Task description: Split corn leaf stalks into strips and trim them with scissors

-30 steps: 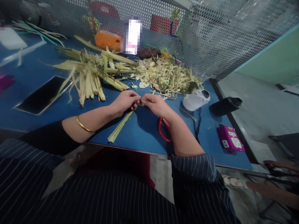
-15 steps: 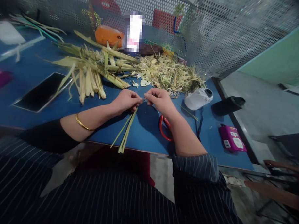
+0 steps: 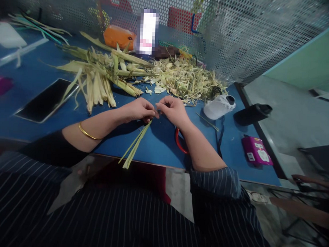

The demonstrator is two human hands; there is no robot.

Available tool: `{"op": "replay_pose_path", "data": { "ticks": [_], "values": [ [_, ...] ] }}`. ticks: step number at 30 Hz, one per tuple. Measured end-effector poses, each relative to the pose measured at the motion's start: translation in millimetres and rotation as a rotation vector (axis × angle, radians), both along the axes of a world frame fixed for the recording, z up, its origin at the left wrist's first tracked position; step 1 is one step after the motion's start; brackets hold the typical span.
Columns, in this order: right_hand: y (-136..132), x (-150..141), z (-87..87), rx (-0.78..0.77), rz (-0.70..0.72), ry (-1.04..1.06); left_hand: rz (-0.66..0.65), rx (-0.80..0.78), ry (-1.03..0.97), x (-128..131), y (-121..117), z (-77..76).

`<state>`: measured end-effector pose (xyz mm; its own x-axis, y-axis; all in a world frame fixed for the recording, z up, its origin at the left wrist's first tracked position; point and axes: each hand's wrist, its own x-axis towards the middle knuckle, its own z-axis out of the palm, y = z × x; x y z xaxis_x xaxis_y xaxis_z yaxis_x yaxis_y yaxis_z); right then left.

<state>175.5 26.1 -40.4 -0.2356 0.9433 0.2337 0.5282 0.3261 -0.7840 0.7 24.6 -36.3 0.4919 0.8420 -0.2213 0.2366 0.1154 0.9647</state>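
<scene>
My left hand (image 3: 141,110) pinches the top ends of a few narrow green corn husk strips (image 3: 137,144). Their loose ends hang down toward the table's front edge. Close against its fingertips, my right hand (image 3: 172,110) is closed in a pinch. Whatever lies between the right fingertips is too small to make out. A red looped handle (image 3: 178,140), probably of scissors, lies partly hidden under my right forearm. Beyond my left hand is a bundle of corn husks (image 3: 99,87), and behind my right hand a heap of shredded husk (image 3: 191,81).
A dark-screened phone (image 3: 45,99) lies at left on the blue table (image 3: 163,156). To the right are a white wrapped roll (image 3: 219,107), a black cylinder (image 3: 252,114) and a purple packet (image 3: 257,151). An orange packet (image 3: 119,38) sits before the perforated metal screen (image 3: 232,43).
Both hands have shifted slightly, their fingertips still together. The lower ends of the strips have swung a little to the left. The whole view has tilted slightly.
</scene>
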Motion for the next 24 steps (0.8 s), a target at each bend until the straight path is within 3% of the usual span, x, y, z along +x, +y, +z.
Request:
{"op": "replay_pose_path", "data": {
  "ticks": [5,13,16,24],
  "values": [
    [1,0,-2.1,0.007,-0.014,-0.003,-0.040,-0.029,0.002,-1,-1,6.3],
    [-4,-1,3.7,0.064,0.062,0.071,0.015,-0.002,0.052,3,-1,5.6],
    [-7,-2,6.4,0.016,0.109,0.079,0.014,0.030,0.089,2,-1,4.2],
    [-10,4,21.8,-0.160,0.056,0.040,0.074,0.031,0.119,3,-5,8.1]
  ]
}}
